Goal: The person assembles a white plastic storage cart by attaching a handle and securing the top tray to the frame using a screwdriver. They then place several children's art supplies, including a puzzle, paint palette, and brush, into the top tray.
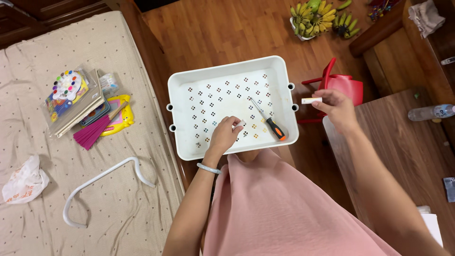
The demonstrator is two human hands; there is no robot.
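A white perforated plastic tray [189,142] rests on my lap, over pink cloth. My left hand [223,135] is inside the tray near its front wall, fingertips pinched on a small white piece [240,124]. A screwdriver [268,121] with a black and orange handle lies loose in the tray to the right of that hand. My right hand [337,108] is raised just outside the tray's right rim, holding a short white tube [311,100] between thumb and fingers. A pale bangle sits on my left wrist.
A bent white tube [97,180], a paint set with books [71,95], a pink folded fan [92,132] and a crumpled bag [23,182] lie on the bed at left. A red chair [343,85], bananas [315,19], and a table [403,142] with a bottle [431,112] stand at right.
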